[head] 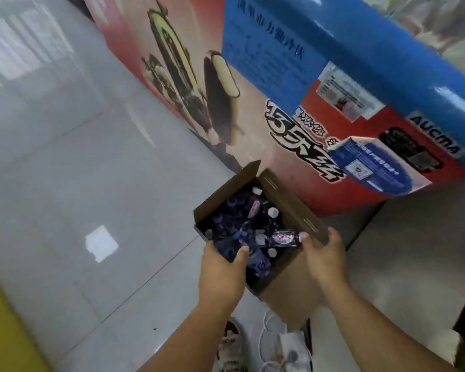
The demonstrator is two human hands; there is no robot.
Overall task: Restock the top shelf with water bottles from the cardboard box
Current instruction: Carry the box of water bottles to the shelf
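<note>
An open cardboard box (295, 210) is held up in front of me, its flaps spread. Inside lie several water bottles (285, 238) with dark blue-purple labels and white caps, jumbled on their sides and upright. My left hand (222, 275) grips the box's near left edge, thumb over the rim. On the near right, my right hand (324, 260) clasps the flap and wall. No shelf is in view.
A chest freezer (293, 76) with ice-cream pictures and a blue top band stands close behind the box. Grey tiled floor (78, 183) spreads to the left. My shoe (231, 345) and a white plastic bag (287, 345) are below. A yellow surface (3, 331) edges the bottom left.
</note>
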